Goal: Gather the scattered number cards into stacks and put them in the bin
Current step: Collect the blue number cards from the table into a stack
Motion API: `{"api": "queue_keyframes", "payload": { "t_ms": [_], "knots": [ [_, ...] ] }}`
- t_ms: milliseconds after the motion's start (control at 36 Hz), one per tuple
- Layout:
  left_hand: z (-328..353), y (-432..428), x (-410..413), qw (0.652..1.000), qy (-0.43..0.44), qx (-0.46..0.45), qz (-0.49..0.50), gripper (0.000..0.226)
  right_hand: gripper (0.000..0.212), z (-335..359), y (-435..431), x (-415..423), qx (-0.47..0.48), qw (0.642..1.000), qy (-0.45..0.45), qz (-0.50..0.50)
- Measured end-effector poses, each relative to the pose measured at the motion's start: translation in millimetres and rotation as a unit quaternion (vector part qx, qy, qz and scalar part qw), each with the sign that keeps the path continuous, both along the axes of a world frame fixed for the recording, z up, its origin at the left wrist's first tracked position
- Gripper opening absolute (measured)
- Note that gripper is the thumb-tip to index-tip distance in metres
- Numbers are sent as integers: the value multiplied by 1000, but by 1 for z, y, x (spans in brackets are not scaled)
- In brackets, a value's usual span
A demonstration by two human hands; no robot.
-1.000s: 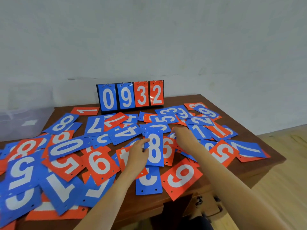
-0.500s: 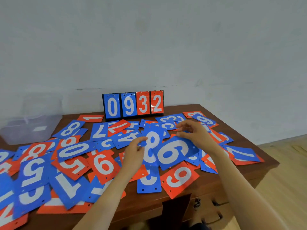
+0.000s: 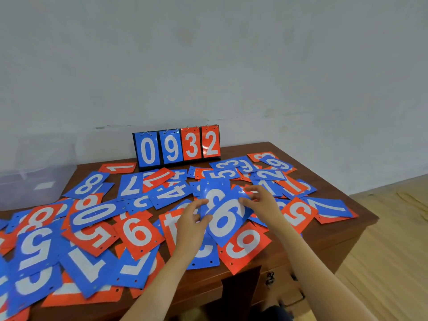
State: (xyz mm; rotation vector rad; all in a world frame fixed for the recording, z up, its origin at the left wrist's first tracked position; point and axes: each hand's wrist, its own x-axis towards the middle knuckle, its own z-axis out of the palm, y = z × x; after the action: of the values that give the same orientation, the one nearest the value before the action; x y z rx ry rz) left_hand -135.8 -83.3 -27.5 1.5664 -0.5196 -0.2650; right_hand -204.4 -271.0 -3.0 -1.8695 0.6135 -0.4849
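Blue and orange number cards lie scattered over the brown table (image 3: 273, 260). My left hand (image 3: 192, 224) grips the left edge of a small stack with a blue 8 card (image 3: 214, 189) behind a blue 6 card (image 3: 228, 220) on top. My right hand (image 3: 260, 201) pinches the upper right edge of the blue 6 card, laying it tilted over the 8. An orange 9 card (image 3: 245, 247) lies just below the stack, near the table's front edge. The clear plastic bin (image 3: 30, 181) stands at the far left of the table.
A flip scoreboard (image 3: 177, 147) reading 0932 stands upright at the back of the table against the grey wall. Wooden floor (image 3: 393, 239) shows to the right, beyond the table's right edge. A drawer with a metal latch (image 3: 269, 278) sits under the front edge.
My right hand picked up a blue 6 card from the pile on the right and brought it left onto the blue 8 card held in my left hand.
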Motion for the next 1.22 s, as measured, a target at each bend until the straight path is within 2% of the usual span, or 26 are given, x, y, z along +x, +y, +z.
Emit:
{"api": "queue_keyframes", "payload": {
  "t_ms": [139, 306, 389, 500, 556, 694, 806, 861, 944, 1000, 1167, 1222],
  "knots": [
    [-7, -7, 4, 994, -35, 85, -55, 36, 22, -5, 3, 11, -89, 995, -33, -7],
    [-12, -11, 16, 994, -26, 83, -69, 36, 24, -6, 3, 47, -141, 989, -41, 11],
    [-17, -8, 29, 998, -20, 62, -12, 39, 28, -9, -7, 81, -229, 973, 8, 26],
    [-22, -2, 54, 996, 1, 59, 67, 40, 49, -16, -21, 124, -284, 940, 156, 103],
    [-26, 3, 68, 994, 14, 59, 90, 41, 61, -17, -23, 141, -314, 907, 220, 173],
    [-30, 11, 92, 989, 16, 67, 128, 44, 73, -21, -22, 170, -441, 782, 319, 306],
    [-35, 16, 101, 989, 22, 67, 128, 42, 60, -20, -29, 177, -410, 761, 377, 331],
    [-39, 17, 103, 989, 31, 68, 127, 41, 56, -21, -29, 180, -443, 742, 384, 325],
    [-44, 16, 104, 989, 47, 61, 125, 43, 51, -25, -21, 182, -566, 661, 382, 311],
    [-43, 15, 102, 989, 53, 57, 123, 43, 43, -28, -15, 180, -633, 623, 348, 299],
    [-31, 16, 92, 991, 28, 52, 123, 39, 27, -20, -2, 165, -662, 640, 287, 266],
    [-27, 18, 89, 990, 15, 54, 133, 40, 27, -19, -1, 157, -655, 661, 269, 247]
  ]
}}
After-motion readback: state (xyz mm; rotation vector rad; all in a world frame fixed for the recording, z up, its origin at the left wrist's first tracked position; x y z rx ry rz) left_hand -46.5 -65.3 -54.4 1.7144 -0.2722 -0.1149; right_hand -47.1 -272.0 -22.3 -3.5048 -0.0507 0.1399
